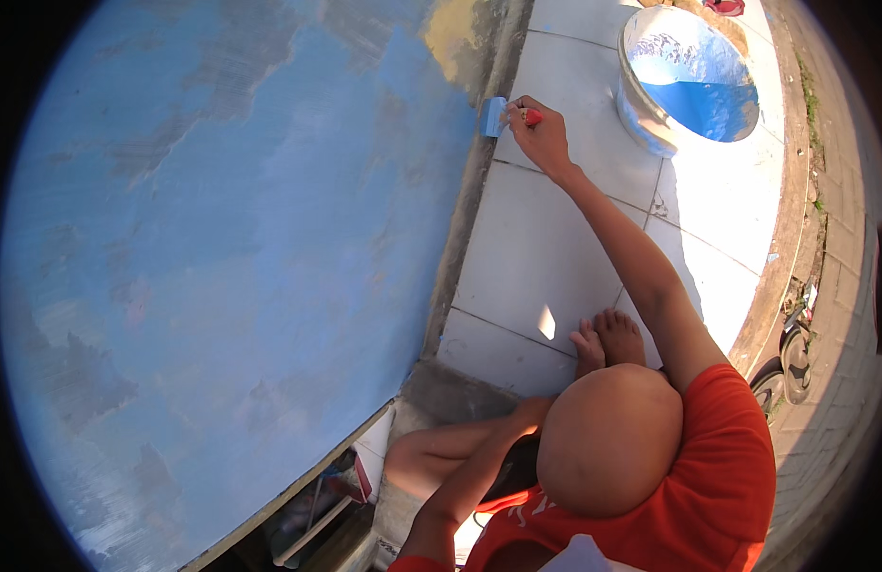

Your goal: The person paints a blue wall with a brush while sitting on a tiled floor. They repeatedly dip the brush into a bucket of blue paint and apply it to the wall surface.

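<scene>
My right hand [541, 136] grips a paintbrush [494, 117] whose red handle end shows beside the fingers. Blue paint coats its bristles, which sit at the foot of a patchy blue wall [269, 236], over the rough joint with the floor. Below my bent knee's left side in the view, my left hand [535, 415] is mostly hidden, so its fingers cannot be made out. A large bucket [637, 118] with blue paint inside stands on the tiles to the right of my right hand, its inner wall smeared with paint.
White floor tiles [526, 243] lie under my bare feet [619, 339]. A kerb borders them at right, with sandals [796, 365] and brick paving beyond. At the bottom left, a stick [316, 533] and a red object [361, 479] lie past the wall's edge. A yellow patch marks the wall's top.
</scene>
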Demonstrator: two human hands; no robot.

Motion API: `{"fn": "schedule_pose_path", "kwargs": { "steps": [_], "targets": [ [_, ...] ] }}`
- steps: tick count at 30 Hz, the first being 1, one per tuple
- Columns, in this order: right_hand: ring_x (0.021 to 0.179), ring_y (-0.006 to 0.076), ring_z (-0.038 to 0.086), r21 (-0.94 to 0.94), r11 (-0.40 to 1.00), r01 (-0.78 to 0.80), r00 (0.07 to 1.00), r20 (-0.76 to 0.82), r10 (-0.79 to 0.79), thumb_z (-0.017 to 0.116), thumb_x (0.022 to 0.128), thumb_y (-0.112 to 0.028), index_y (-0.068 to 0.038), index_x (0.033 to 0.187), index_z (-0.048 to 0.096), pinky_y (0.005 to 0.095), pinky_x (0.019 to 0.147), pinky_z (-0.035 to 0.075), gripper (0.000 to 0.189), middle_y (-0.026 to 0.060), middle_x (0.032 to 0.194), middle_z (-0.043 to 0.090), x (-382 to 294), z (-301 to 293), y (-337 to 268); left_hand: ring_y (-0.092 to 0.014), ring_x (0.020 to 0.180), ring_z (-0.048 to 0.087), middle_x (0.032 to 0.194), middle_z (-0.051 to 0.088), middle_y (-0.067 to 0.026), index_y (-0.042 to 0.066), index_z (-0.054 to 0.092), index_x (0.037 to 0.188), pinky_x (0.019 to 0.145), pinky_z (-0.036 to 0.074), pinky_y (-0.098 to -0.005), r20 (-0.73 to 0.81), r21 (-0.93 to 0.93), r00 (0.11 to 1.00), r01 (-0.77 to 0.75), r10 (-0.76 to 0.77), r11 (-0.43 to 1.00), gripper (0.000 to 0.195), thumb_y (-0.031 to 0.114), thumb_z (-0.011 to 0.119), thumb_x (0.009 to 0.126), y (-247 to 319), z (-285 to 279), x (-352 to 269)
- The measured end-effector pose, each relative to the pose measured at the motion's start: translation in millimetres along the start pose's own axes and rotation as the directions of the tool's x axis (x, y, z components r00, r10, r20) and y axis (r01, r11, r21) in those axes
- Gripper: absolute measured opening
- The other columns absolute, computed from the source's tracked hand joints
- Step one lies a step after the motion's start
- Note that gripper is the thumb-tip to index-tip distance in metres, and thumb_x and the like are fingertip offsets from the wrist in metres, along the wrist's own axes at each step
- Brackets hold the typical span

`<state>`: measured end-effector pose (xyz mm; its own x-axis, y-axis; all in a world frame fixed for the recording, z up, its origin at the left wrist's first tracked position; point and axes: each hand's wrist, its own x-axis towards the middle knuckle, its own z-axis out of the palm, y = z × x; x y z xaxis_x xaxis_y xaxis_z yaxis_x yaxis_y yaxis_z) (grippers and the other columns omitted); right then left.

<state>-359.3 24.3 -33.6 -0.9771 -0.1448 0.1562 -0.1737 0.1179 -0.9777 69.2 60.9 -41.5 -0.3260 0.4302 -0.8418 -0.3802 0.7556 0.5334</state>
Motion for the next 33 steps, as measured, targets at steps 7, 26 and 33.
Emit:
{"fn": "schedule_pose_path", "kwargs": {
  "steps": [7,26,33],
  "targets": [
    [0.058,0.0349,0.056,0.007,0.996,0.093,0.996,0.008,-0.093,0.057,0.089,-0.023,-0.002,0.079,0.061,0.0380,0.056,0.045,0.024,0.0174,0.064,0.059,21.7,5.4,-32.0,-0.039,0.111,0.058,0.122,0.060,-0.0207,0.009,0.052,0.127,0.090,0.047,-0.0485,-0.011,-0.073,0.999,0.034,-0.035,0.997,0.058,0.045,0.058,0.083,7.5,-7.3,-8.2],
    [0.063,0.0379,0.059,-0.111,0.989,0.093,0.996,0.009,-0.092,0.058,0.089,-0.022,-0.002,0.084,0.061,0.0399,0.059,0.047,0.021,0.0190,0.066,0.060,20.1,8.4,3.3,-0.038,0.113,0.057,0.122,0.060,-0.0203,0.008,0.056,0.124,0.092,0.046,-0.0463,-0.024,-0.117,0.998,0.047,-0.050,0.992,0.056,0.043,0.061,0.082,9.5,-9.4,-7.3],
    [0.064,0.0403,0.057,-0.119,0.990,0.075,0.997,0.002,-0.075,0.059,0.088,-0.023,-0.002,0.084,0.061,0.0406,0.059,0.046,0.021,0.0197,0.066,0.059,21.3,19.2,-0.6,-0.038,0.114,0.056,0.125,0.059,-0.0198,0.009,0.055,0.126,0.092,0.046,-0.0466,0.011,-0.105,0.999,0.049,-0.048,0.993,0.055,0.045,0.057,0.084,11.9,-12.0,-9.9]
  ]
}}
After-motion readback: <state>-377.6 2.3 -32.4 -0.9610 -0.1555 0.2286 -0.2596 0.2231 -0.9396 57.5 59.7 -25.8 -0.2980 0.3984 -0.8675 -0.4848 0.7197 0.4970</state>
